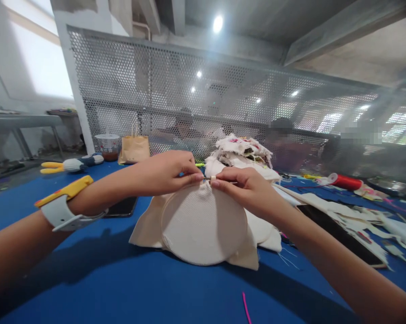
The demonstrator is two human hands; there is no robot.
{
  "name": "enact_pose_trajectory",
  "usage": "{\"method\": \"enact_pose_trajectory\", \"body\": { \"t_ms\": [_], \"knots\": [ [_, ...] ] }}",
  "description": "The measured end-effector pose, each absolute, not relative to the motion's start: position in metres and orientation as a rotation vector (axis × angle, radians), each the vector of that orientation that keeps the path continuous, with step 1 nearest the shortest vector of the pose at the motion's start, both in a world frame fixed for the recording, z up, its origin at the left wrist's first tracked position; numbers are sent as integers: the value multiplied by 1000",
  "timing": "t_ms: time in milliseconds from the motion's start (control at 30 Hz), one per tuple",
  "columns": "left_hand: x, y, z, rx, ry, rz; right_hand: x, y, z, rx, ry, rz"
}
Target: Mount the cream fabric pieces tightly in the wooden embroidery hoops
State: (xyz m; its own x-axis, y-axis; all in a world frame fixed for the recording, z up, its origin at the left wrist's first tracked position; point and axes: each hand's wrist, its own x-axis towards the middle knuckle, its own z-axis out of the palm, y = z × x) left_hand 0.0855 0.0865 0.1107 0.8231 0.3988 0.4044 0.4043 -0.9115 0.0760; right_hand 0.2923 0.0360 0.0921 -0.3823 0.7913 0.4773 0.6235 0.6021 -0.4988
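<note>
A round embroidery hoop [203,225] with cream cloth stretched in it stands tilted on the blue table, loose cloth corners spreading out on both sides. At the hoop's top edge, my left hand [181,173] pinches the left end of the small screw fitting. My right hand [235,182] pinches the pale block of that fitting [213,179] from the right. The fingertips of both hands are close together, and the cloth is bunched just below them. A yellow and white band [63,207] is on my left wrist.
Behind the hoop is a pile of white cloth [241,153]. A red thread spool [346,181], a dark phone-like slab [341,234] and scraps lie right. A phone [122,208], paper bag [134,149], lidded cup [108,146] and doll [73,164] are left. Pink thread [246,308] lies in front.
</note>
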Motion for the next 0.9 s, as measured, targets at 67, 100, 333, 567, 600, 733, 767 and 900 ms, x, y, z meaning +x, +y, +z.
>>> {"method": "enact_pose_trajectory", "body": {
  "t_ms": [67,100,333,567,600,733,767,900],
  "knots": [
    [81,84,117,-2934,-702,-602,286,29,90,-1090,-2123,243],
    [78,82,120,-2938,-713,-580,282,25,89,-1080,-2124,203],
    [78,71,123,-2917,-674,-695,268,1,84,-1112,-2099,21],
    [77,81,116,-3016,-651,-859,279,7,97,-1140,-2229,136],
    [75,81,120,-3098,-657,-795,280,7,99,-1115,-2261,143],
    [64,71,134,-3297,-641,-455,278,-3,100,-1028,-2323,45],
    [62,66,136,-3278,-629,-433,276,-6,99,-1008,-2327,7],
    [59,50,136,-3093,-599,-585,269,-19,92,-894,-2314,-160]
  ]
}}
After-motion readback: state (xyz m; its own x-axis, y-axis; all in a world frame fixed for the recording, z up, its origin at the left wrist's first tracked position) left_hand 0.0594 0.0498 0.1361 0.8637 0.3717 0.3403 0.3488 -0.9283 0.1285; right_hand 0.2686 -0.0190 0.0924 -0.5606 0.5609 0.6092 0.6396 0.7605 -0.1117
